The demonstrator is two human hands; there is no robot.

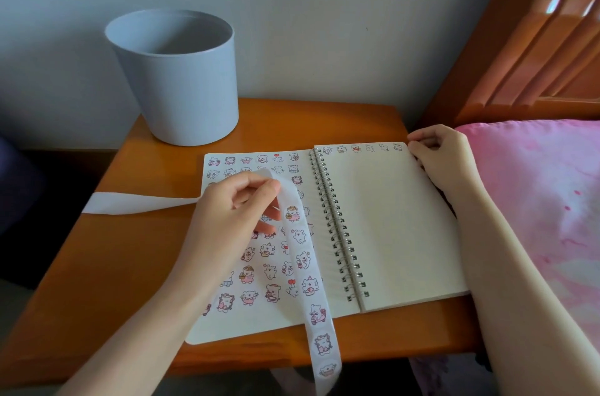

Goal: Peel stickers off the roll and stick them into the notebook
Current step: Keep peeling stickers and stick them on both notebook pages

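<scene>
Left hand [233, 210]: thumb and fingers pinch the long white paper sticker strip [311, 295] and hold it just above the left page. The strip bends over the fingertips. One end is bare backing and runs left, flat across the desk to its left edge. The other end carries round cartoon-animal stickers. It drops across the left page, crosses the front edge of the desk and hangs off it.

Right hand [441, 158]: fingers curled on the top right corner of the open spiral-bound notebook with cream pages [389, 223], gripping the page edge there. The forearm lies along the notebook's right side.

The notebook lies flat on the orange-brown wooden desk [113, 266], towards the right and front, with the metal wire spiral [337, 227] down the middle. The left page is packed with rows of small cartoon stickers and partly covered by the left hand and strip. The right page has one row of stickers along the top edge and plain cream paper below.

Tall round grey plastic bin [177, 77]: upright at the back left of the desk, apart from the notebook.

Bed with pink sheet [535, 201]: just beside the desk on the right. An orange wooden headboard [526, 48] stands behind it. A pale grey wall [308, 22] is behind the desk.
</scene>
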